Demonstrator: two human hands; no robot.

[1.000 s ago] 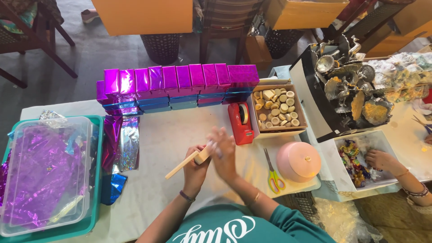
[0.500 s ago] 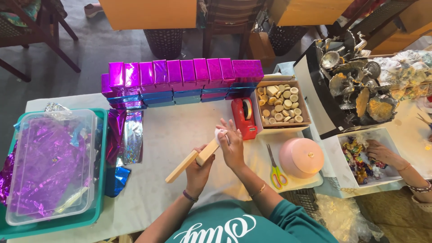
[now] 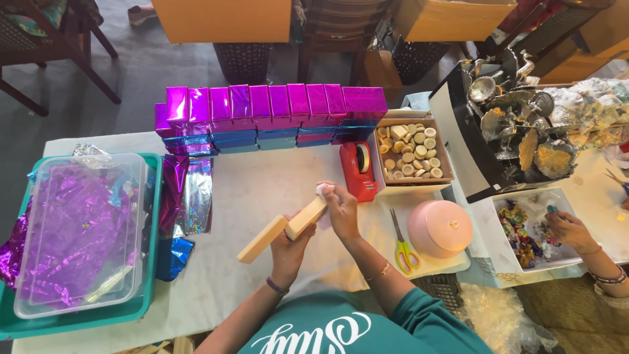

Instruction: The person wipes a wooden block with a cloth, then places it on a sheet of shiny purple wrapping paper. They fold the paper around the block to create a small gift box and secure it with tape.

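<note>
My left hand (image 3: 289, 252) grips a long plain wooden block (image 3: 262, 239) near its middle and holds it slanted above the white table (image 3: 262, 183). My right hand (image 3: 339, 208) is closed on the block's upper right end and pinches a small white piece (image 3: 323, 189) against it. Just beyond my right hand stands a red tape dispenser (image 3: 358, 170). Yellow-handled scissors (image 3: 403, 242) lie to the right of my right forearm.
A row of purple and blue foil-wrapped boxes (image 3: 268, 115) lines the far edge. A clear lidded tub (image 3: 82, 229) with purple foil sits in a teal tray at left. Foil sheets (image 3: 190, 193), a box of wooden discs (image 3: 411, 152), a pink round container (image 3: 440, 228) and another person's hand (image 3: 569, 229) are nearby.
The block has tilted up and moved slightly right with both hands; my right hand now sits over its upper end. The view has shifted a little.
</note>
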